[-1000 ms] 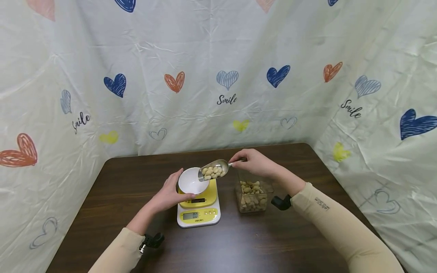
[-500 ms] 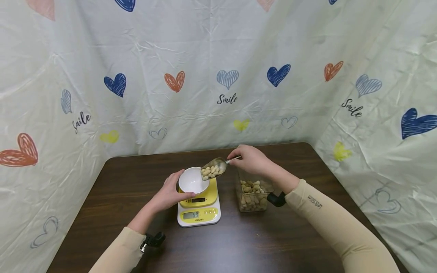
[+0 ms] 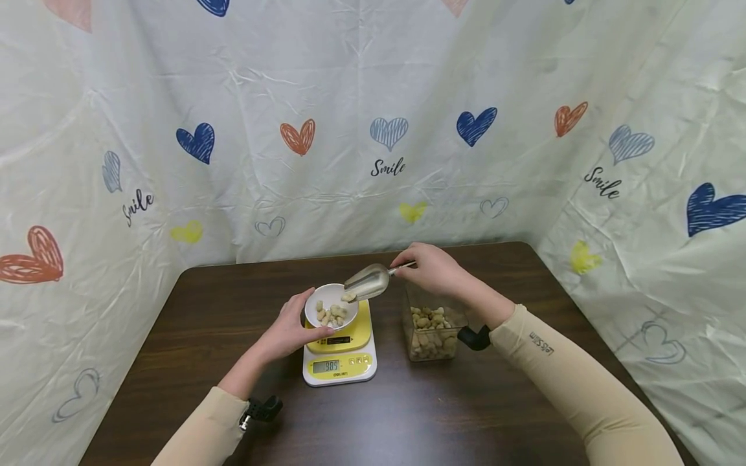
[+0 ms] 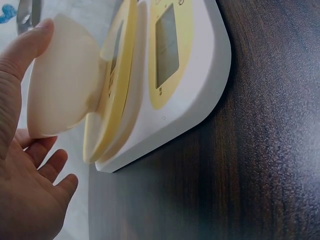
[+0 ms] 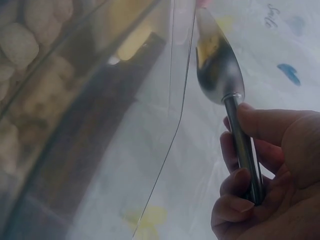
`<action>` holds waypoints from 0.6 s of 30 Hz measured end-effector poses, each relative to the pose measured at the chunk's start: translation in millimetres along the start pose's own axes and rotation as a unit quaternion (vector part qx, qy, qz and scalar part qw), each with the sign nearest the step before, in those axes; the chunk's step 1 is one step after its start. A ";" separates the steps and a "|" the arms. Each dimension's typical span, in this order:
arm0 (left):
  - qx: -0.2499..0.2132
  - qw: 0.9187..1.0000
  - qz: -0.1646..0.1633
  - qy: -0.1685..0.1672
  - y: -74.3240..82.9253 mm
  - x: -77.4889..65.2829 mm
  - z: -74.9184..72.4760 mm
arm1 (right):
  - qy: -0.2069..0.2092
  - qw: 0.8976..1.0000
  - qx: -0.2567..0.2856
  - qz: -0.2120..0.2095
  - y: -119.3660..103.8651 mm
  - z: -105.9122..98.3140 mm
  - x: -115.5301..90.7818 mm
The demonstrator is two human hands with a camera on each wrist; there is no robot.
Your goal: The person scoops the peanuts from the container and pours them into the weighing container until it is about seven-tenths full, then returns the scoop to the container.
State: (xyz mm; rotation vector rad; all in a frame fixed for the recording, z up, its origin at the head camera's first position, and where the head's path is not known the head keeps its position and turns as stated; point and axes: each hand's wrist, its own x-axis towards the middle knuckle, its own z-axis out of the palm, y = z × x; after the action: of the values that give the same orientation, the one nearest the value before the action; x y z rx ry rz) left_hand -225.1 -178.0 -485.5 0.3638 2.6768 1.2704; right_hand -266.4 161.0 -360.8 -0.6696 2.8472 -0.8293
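Observation:
In the head view, a white bowl [image 3: 326,292] stands on a yellow and white kitchen scale [image 3: 361,374]. My left hand [image 3: 293,329] holds the bowl's left side, thumb near the front rim, fingers behind it. Unshelled peanuts [image 3: 333,316] lie inside the bowl. A metal scoop [image 3: 368,282] tilts down over the bowl's right rim, one peanut [image 3: 348,297] at its lip. My right hand [image 3: 436,268] grips the scoop's handle; in the right wrist view its fingers curl round the handle [image 5: 243,150]. The left wrist view shows the bowl's outside [image 4: 67,75] against my thumb.
A clear square container [image 3: 438,331] with many peanuts stands right of the scale, below my right forearm. The dark wooden table [image 3: 408,414] ends at a white curtain [image 3: 332,226] printed with hearts. The scale's display [image 3: 326,366] is lit with digits.
The scoop has tipped and its peanuts have slid into the bowl, which showed none before. The scale's reading has changed from 0.0. My left hand stays in place.

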 end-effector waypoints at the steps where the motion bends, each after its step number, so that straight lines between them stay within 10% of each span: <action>1: 0.000 1.000 0.001 0.000 -0.3 0.2 0.1 | 0.000 1.000 0.000 -0.001 0.1 -0.2 -0.3; 18: 0.013 1.000 0.002 0.011 5.3 -1.8 -1.9 | 0.002 0.999 0.046 0.018 16.9 -13.1 -11.7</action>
State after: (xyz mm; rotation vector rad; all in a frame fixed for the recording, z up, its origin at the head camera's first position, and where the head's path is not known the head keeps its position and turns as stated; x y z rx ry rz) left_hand -223.1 -176.7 -480.1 0.3605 2.7141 1.2484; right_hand -265.2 185.3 -359.0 -0.6033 2.7968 -0.9504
